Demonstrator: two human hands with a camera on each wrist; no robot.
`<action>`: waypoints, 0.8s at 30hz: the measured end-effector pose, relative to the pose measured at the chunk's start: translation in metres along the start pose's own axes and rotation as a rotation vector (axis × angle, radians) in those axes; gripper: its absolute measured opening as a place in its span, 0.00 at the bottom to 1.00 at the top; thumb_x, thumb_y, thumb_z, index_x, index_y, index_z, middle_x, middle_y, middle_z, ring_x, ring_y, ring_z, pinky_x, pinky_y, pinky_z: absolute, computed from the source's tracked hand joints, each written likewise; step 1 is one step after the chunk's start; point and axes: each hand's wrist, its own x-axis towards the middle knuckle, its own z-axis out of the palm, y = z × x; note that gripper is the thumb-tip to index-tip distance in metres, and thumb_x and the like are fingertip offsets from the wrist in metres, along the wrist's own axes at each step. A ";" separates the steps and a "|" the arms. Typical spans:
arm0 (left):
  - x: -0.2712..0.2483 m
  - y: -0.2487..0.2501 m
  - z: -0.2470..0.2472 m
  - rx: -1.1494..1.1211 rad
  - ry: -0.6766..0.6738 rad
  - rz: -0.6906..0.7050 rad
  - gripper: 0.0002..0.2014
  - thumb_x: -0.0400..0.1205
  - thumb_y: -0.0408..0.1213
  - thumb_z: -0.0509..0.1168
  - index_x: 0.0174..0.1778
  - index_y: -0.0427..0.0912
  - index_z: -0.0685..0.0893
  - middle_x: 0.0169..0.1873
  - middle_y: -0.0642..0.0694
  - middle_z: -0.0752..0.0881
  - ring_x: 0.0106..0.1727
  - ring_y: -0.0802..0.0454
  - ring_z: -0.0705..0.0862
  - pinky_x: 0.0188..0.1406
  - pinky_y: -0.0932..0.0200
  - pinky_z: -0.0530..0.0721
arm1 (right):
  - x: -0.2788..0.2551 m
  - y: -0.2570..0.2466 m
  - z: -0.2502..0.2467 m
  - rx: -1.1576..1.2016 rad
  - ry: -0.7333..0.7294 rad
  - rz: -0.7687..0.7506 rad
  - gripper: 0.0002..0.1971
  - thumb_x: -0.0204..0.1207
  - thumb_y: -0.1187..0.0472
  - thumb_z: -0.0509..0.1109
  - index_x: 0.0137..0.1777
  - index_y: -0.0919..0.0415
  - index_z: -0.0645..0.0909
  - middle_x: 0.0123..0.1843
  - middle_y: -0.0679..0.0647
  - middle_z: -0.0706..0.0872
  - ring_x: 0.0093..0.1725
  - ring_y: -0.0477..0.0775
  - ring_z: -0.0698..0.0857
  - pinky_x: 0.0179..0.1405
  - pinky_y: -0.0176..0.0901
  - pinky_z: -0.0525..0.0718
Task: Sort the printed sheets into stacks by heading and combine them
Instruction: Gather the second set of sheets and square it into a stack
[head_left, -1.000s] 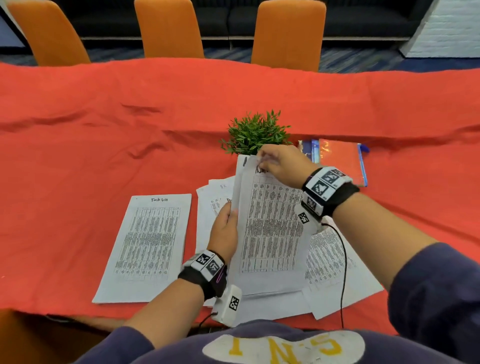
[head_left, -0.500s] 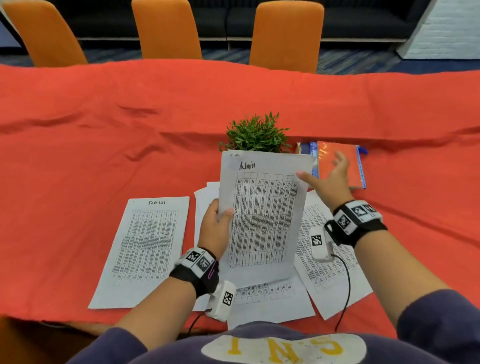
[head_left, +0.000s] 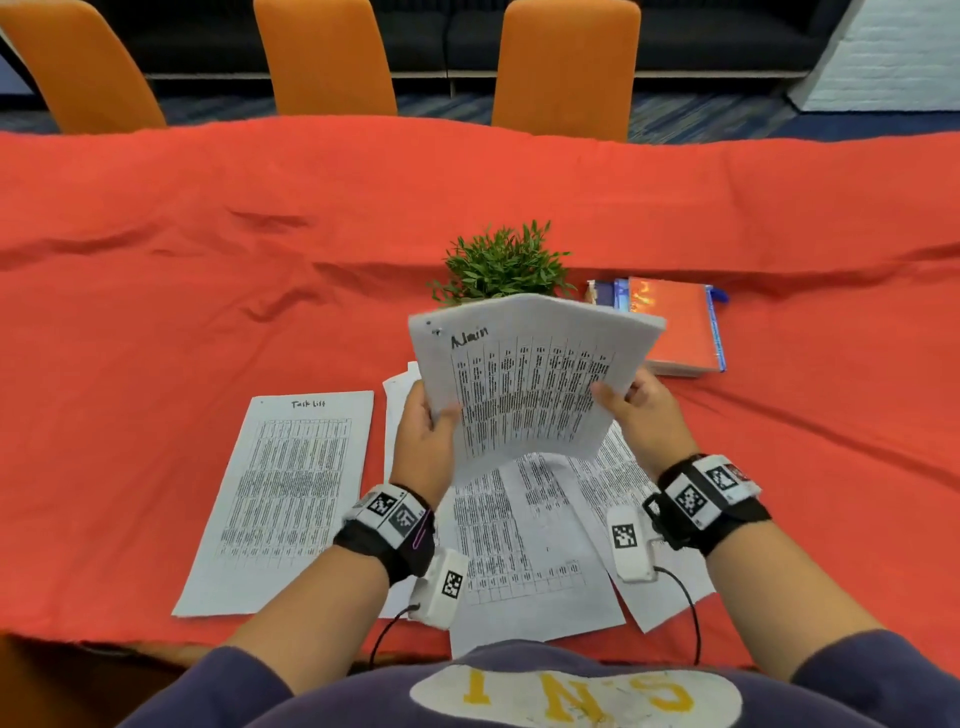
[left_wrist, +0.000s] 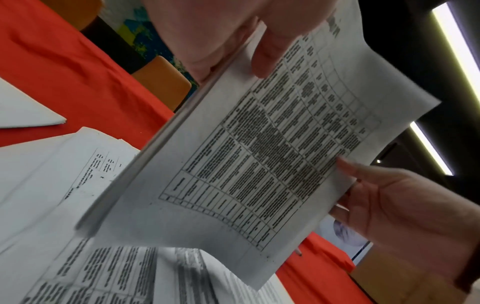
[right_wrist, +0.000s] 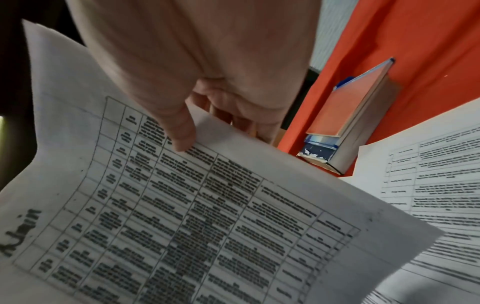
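A printed sheet headed "Admin" (head_left: 530, 374) is held up above the table, bowed, between both hands. My left hand (head_left: 426, 436) grips its left edge, thumb on the printed face (left_wrist: 262, 61). My right hand (head_left: 636, 415) pinches its right edge, thumb on top (right_wrist: 179, 131) and fingers behind. A sheet headed "Task List" (head_left: 291, 493) lies flat at the left on the red cloth. A loose pile of several printed sheets (head_left: 535, 540) lies fanned out under the held one.
A small green plant (head_left: 501, 265) stands just behind the held sheet. A stack of books with an orange cover (head_left: 675, 327) lies to its right. Three orange chairs (head_left: 566, 62) stand at the table's far side. The red cloth (head_left: 156, 291) is wrinkled.
The Admin sheet has been lifted off the pile and tilted rightward. My right hand came back from near the books and took hold of its right edge.
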 end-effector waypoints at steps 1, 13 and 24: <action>-0.002 -0.002 0.001 0.003 0.006 -0.007 0.17 0.85 0.27 0.58 0.68 0.44 0.75 0.61 0.49 0.85 0.62 0.54 0.83 0.64 0.52 0.80 | -0.004 0.001 0.003 -0.010 -0.007 0.009 0.13 0.77 0.64 0.71 0.59 0.49 0.82 0.54 0.45 0.89 0.51 0.38 0.88 0.52 0.37 0.83; -0.012 -0.005 0.005 -0.032 0.098 0.017 0.14 0.84 0.29 0.57 0.51 0.57 0.76 0.49 0.55 0.86 0.49 0.58 0.85 0.39 0.73 0.81 | -0.027 0.008 0.025 -0.022 0.025 0.133 0.13 0.67 0.59 0.80 0.51 0.47 0.87 0.52 0.48 0.92 0.56 0.51 0.89 0.62 0.59 0.83; -0.016 -0.015 0.007 -0.056 0.125 -0.083 0.16 0.82 0.26 0.55 0.62 0.46 0.78 0.51 0.50 0.87 0.51 0.53 0.85 0.41 0.63 0.80 | -0.040 0.024 0.030 0.021 0.023 0.197 0.18 0.64 0.65 0.81 0.52 0.48 0.84 0.52 0.49 0.91 0.56 0.51 0.87 0.52 0.47 0.84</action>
